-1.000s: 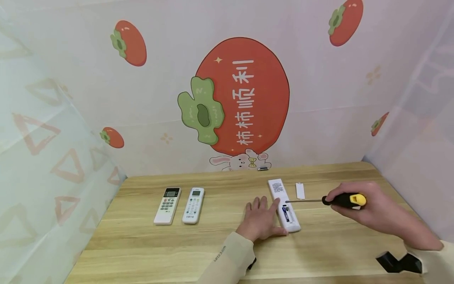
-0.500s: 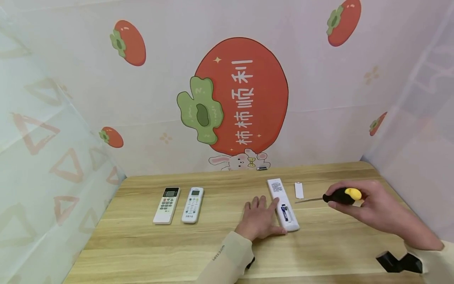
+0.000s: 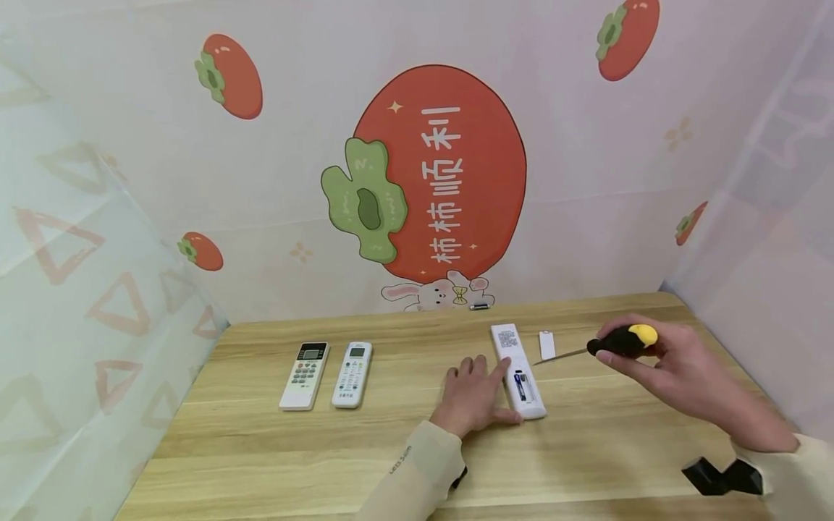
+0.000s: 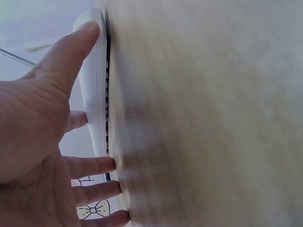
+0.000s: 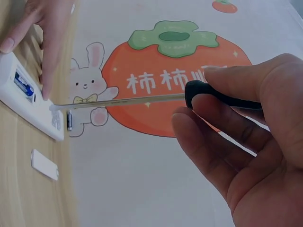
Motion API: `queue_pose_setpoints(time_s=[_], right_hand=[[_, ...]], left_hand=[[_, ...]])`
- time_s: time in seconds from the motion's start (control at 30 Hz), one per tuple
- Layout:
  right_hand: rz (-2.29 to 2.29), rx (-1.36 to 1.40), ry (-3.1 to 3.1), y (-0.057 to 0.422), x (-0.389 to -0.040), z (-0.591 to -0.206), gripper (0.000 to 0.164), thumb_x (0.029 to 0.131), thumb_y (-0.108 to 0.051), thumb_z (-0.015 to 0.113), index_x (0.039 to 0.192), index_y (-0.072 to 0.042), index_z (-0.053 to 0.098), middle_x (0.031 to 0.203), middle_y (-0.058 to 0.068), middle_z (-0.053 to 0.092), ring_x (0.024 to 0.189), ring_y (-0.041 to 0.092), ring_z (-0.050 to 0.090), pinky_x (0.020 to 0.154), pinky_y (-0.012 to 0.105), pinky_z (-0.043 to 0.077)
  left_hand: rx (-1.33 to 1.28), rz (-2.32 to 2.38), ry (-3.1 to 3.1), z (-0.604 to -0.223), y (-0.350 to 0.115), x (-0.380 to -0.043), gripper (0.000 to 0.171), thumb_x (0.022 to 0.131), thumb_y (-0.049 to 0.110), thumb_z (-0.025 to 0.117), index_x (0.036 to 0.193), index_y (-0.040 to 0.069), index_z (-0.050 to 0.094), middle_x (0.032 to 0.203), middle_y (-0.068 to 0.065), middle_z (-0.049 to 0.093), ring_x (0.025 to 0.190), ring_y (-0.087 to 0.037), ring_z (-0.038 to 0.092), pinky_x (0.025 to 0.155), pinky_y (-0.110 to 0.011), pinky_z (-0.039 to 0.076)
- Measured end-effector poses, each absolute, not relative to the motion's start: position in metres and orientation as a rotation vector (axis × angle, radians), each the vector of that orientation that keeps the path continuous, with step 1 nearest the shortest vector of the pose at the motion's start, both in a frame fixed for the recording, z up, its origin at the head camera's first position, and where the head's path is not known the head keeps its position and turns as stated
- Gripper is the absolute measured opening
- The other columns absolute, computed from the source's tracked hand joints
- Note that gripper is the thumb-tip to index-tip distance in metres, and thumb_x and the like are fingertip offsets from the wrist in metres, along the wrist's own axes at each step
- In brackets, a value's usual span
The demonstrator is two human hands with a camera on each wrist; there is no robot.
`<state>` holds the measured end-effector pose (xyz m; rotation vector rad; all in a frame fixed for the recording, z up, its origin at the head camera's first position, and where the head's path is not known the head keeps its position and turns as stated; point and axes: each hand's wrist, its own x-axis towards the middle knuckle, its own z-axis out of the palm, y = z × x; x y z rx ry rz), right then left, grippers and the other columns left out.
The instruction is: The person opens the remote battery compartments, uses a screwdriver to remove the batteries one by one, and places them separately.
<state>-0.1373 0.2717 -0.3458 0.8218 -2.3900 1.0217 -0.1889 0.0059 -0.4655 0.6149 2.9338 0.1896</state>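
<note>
A white remote control (image 3: 515, 357) lies face down on the wooden table, its battery compartment uncovered. One blue battery (image 3: 520, 388) sits inside, beside a vacant slot. My left hand (image 3: 470, 399) lies along the remote's left side, fingers spread and fairly straight; its thumb and index fingertip touch the edge, as the left wrist view shows. My right hand (image 3: 684, 376) holds a screwdriver (image 3: 622, 342) by its black-and-yellow handle, the thin shaft pointing left. Its tip hovers just right of the remote, overlapping the remote's label end in the right wrist view.
Right of the remote lies a small white battery cover (image 3: 546, 346). A loose dark battery (image 3: 479, 307) rests at the table's back edge. Two other remotes lie face up at left, a black-topped one (image 3: 303, 380) and a white one (image 3: 352, 376). A printed curtain (image 3: 560, 239) stands behind.
The screwdriver's tip has come off the remote's back to its right side and risen a little with my right hand. My left hand keeps its place at the remote.
</note>
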Motion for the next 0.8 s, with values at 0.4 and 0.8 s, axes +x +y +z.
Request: queue_pose_setpoints(time_s=[0.4,0.8], right_hand=[[1.124,0.779,-2.341,0.260,-0.144,-0.356,0.043,0.075,0.015,0.081,0.105,-0.013,0.068,0.102,-0.004,0.066,0.078,0.007,0.063,0.055,0.019,0.051],[1.185,0.718,-2.364,0.247,-0.154,-0.367,0.034,0.080,0.008,0.081,0.103,-0.014,0.069,0.089,-0.003,0.069,0.067,0.010,0.064,0.058,0.020,0.052]], left_hand=[[0.541,0.293,2.953,-0.462,0.009,-0.191,0.094,0.075,0.069,0.075,0.156,0.038,0.040,0.145,-0.007,0.050,0.128,-0.029,0.046,0.104,-0.052,0.040],[0.502,0.334,2.976,-0.462,0.011,-0.191,0.094,0.074,0.069,0.077,0.155,0.037,0.043,0.146,-0.006,0.050,0.130,-0.029,0.046,0.104,-0.052,0.040]])
